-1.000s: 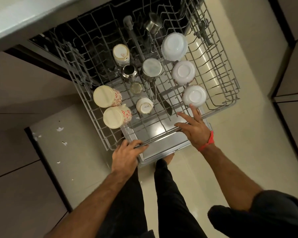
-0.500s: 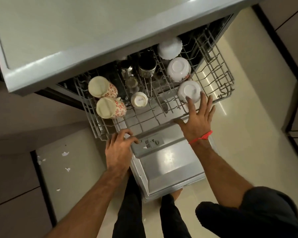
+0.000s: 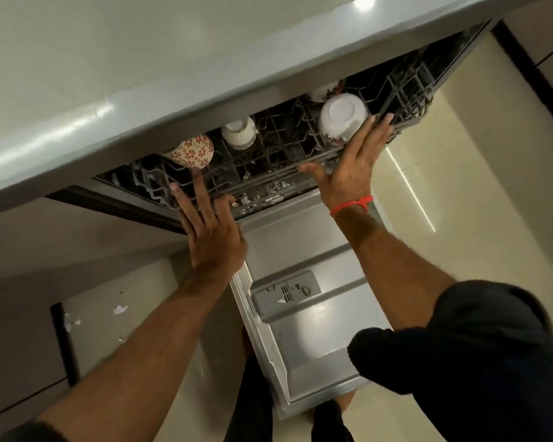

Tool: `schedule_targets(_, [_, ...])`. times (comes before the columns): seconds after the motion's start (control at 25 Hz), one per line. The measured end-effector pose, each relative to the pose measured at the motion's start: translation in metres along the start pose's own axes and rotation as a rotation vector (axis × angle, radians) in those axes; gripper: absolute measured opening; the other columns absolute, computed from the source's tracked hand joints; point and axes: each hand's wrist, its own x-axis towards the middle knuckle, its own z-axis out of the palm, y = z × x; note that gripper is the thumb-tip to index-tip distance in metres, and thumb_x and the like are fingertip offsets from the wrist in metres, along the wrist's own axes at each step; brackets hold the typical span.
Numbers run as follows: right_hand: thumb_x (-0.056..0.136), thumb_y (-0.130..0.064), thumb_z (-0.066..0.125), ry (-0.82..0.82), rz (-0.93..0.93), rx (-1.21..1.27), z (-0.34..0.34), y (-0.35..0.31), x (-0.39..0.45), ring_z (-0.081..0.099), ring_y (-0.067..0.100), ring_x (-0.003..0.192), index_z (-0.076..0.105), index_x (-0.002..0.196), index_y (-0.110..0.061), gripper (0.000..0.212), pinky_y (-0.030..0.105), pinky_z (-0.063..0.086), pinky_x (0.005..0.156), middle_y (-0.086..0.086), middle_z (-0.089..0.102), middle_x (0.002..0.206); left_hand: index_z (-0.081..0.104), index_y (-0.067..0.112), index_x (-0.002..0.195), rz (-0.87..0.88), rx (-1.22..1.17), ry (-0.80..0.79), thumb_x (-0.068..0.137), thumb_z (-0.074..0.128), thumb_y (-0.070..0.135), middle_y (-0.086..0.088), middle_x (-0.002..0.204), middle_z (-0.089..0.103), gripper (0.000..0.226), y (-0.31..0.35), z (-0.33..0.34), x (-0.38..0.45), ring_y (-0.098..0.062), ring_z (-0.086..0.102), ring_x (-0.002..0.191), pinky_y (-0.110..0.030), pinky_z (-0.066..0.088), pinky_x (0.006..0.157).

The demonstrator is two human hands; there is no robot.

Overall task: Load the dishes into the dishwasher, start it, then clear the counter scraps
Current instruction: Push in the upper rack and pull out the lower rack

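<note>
The grey wire dish rack (image 3: 268, 173) sits mostly inside the dishwasher, under the counter edge. An upturned white bowl (image 3: 342, 118), a small white cup (image 3: 239, 133) and a red-flowered mug (image 3: 193, 151) still show at its front. My left hand (image 3: 209, 228) lies flat with spread fingers against the rack's front left rim. My right hand (image 3: 353, 167), red string on the wrist, presses flat on the front right rim beside the white bowl. Neither hand holds anything. The open dishwasher door (image 3: 304, 317) lies flat below, detergent compartment facing up.
The grey countertop (image 3: 141, 74) overhangs and hides most of the rack. Small white scraps (image 3: 119, 309) lie on the floor to the left of the door. Dark cabinet fronts (image 3: 13, 314) stand left and right. My legs are against the door's near edge.
The rack has slid back into the dishwasher, pushed by both flat hands; most dishes are now hidden under the counter, and more of the open door shows.
</note>
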Motion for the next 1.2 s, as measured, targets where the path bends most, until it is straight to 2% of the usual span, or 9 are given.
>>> schedule_targets(0.16, [0.066, -0.083, 0.052, 0.02, -0.052, -0.024, 0.01, 0.001, 0.014, -0.006, 0.053, 0.145, 0.006, 0.15, 0.015, 0.136, 0.045, -0.006, 0.121, 0.042, -0.005, 0.154, 0.042, 0.011, 0.117, -0.014, 0.0, 0.052, 0.078, 0.072, 0.012, -0.029, 0.164, -0.006, 0.049, -0.004, 0.017, 0.025, -0.063, -0.01, 0.145, -0.073, 0.002, 0.117])
schedule_targets(0.48, [0.063, -0.09, 0.051, -0.056, -0.005, -0.05, 0.013, -0.011, 0.046, -0.008, 0.049, 0.147, 0.003, 0.154, 0.005, 0.14, 0.049, 0.0, 0.118, 0.034, -0.008, 0.158, 0.044, 0.016, 0.118, -0.05, 0.006, 0.04, 0.074, 0.079, 0.05, -0.029, 0.165, -0.005, 0.066, 0.003, 0.023, 0.06, -0.064, -0.009, 0.145, -0.067, -0.01, 0.113])
schedule_targets(0.64, [0.064, -0.091, 0.047, -0.107, -0.009, -0.045, 0.009, -0.012, 0.047, -0.009, 0.05, 0.147, 0.004, 0.155, 0.001, 0.136, 0.049, 0.0, 0.118, 0.033, -0.009, 0.158, 0.041, 0.017, 0.119, -0.045, 0.01, -0.001, 0.073, 0.079, 0.049, -0.027, 0.165, -0.011, 0.068, 0.0, 0.018, 0.06, -0.062, -0.012, 0.145, -0.069, -0.008, 0.115])
schedule_targets(0.8, [0.078, -0.059, 0.06, -0.13, -0.194, 0.016, -0.003, 0.009, 0.04, -0.007, 0.054, 0.146, 0.015, 0.154, 0.003, 0.108, 0.048, 0.0, 0.116, 0.036, -0.002, 0.158, 0.043, 0.016, 0.124, -0.01, -0.033, 0.025, 0.077, 0.076, 0.038, -0.022, 0.167, -0.011, 0.062, -0.005, 0.008, 0.049, -0.056, -0.015, 0.148, -0.07, 0.0, 0.119])
schedule_targets(0.92, [0.084, -0.028, 0.058, -0.127, -0.31, 0.202, -0.016, 0.03, 0.025, -0.001, 0.046, 0.149, 0.022, 0.154, -0.004, 0.083, 0.051, 0.01, 0.122, 0.03, 0.001, 0.16, 0.046, 0.015, 0.13, -0.011, -0.139, 0.115, 0.082, 0.071, 0.036, -0.023, 0.167, -0.009, 0.058, -0.004, 0.009, 0.026, -0.051, -0.013, 0.15, -0.071, 0.006, 0.119])
schedule_targets(0.96, [0.086, -0.013, 0.061, -0.144, -0.312, 0.257, -0.021, 0.039, 0.011, 0.003, 0.04, 0.151, 0.026, 0.154, -0.008, 0.077, 0.044, 0.016, 0.124, 0.027, 0.001, 0.161, 0.045, 0.016, 0.133, -0.06, -0.201, 0.144, 0.083, 0.07, 0.036, -0.022, 0.167, -0.009, 0.059, 0.004, 0.014, 0.009, -0.05, -0.01, 0.151, -0.071, 0.007, 0.119])
schedule_targets(1.0, [0.086, -0.003, 0.062, -0.182, -0.284, 0.294, -0.023, 0.051, -0.005, 0.006, 0.033, 0.152, 0.029, 0.152, -0.01, 0.074, 0.03, 0.019, 0.123, 0.023, 0.001, 0.163, 0.044, 0.018, 0.136, -0.121, -0.277, 0.153, 0.084, 0.07, 0.037, -0.02, 0.167, -0.008, 0.061, 0.012, 0.023, -0.009, -0.048, -0.006, 0.152, -0.069, 0.01, 0.117])
schedule_targets(1.08, [0.09, -0.006, 0.064, -0.312, -0.188, 0.363, -0.023, 0.075, -0.038, 0.012, 0.021, 0.151, 0.032, 0.151, -0.011, 0.069, 0.01, 0.016, 0.116, 0.015, 0.007, 0.164, 0.042, 0.024, 0.137, -0.256, -0.432, 0.132, 0.084, 0.072, 0.042, -0.018, 0.165, 0.001, 0.064, 0.025, 0.05, -0.04, -0.044, 0.012, 0.15, -0.064, 0.022, 0.113])
schedule_targets(1.2, [0.093, -0.029, 0.067, -0.527, 0.187, 0.548, -0.004, 0.114, -0.061, 0.027, 0.019, 0.146, 0.026, 0.153, -0.025, 0.073, 0.036, 0.029, 0.119, -0.002, 0.022, 0.161, 0.039, 0.025, 0.136, -0.565, -0.782, 0.028, 0.082, 0.072, 0.053, -0.017, 0.153, 0.026, 0.069, 0.033, 0.098, -0.05, -0.031, 0.042, 0.129, -0.047, 0.04, 0.11])
